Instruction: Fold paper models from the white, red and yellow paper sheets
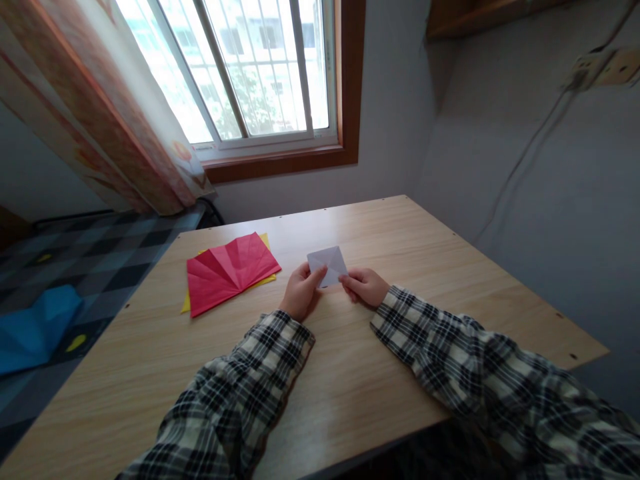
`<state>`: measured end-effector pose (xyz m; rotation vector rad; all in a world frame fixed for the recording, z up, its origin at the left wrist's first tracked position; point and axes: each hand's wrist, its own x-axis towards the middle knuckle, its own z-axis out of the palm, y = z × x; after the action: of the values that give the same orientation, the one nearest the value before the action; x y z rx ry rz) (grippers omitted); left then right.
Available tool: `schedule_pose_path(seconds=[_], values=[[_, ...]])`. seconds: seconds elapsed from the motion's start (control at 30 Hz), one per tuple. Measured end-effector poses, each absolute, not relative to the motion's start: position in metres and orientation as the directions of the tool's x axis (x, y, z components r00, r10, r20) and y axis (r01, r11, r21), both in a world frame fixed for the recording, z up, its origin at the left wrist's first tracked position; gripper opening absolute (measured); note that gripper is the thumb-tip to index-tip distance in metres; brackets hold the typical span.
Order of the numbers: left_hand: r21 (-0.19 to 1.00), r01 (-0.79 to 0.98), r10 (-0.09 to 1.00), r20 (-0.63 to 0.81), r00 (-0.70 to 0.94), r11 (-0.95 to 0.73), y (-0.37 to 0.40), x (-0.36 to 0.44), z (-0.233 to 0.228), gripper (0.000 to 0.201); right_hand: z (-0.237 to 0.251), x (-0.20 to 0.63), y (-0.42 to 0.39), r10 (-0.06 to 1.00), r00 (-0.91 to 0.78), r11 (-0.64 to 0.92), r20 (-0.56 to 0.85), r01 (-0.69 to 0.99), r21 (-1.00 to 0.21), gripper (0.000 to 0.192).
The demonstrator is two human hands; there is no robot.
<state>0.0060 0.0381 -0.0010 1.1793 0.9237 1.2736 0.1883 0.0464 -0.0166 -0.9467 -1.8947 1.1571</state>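
A small white square of folded paper (pixel 329 259) is held up over the middle of the table, with crease lines meeting near its centre. My left hand (pixel 301 288) grips its left lower side, thumb on the front face. At the lower right corner, my right hand (pixel 366 285) pinches the paper between thumb and fingers. The fingers behind the paper are mostly hidden. To the left of my hands lies a creased red sheet of paper (pixel 234 270), resting on a yellow sheet (pixel 185 303) whose edges stick out around it.
The light wooden table (pixel 340 393) ends at a far edge below the window (pixel 260 73). On a checked cloth (pixel 125 233) at the left lies a folded blue paper (pixel 43 327). A curtain (pixel 110 113) hangs there. A cable (pixel 525 160) runs down the right wall from a socket (pixel 587 70).
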Motion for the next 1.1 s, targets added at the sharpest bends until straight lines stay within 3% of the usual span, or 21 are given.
schedule_pose_path(seconds=[0.53,1.1], values=[[0.990,-0.138,0.988,0.043,0.149,-0.022,0.039,0.006,-0.004,0.037,-0.026,0.187,0.058,0.913,-0.379,0.140,0.147,-0.048,-0.989,0.056],[0.992,-0.116,0.997,0.061,0.053,-0.055,0.042,0.005,-0.008,0.041,-0.028,0.186,0.060,0.929,-0.349,0.084,0.125,-0.129,-0.988,0.049]])
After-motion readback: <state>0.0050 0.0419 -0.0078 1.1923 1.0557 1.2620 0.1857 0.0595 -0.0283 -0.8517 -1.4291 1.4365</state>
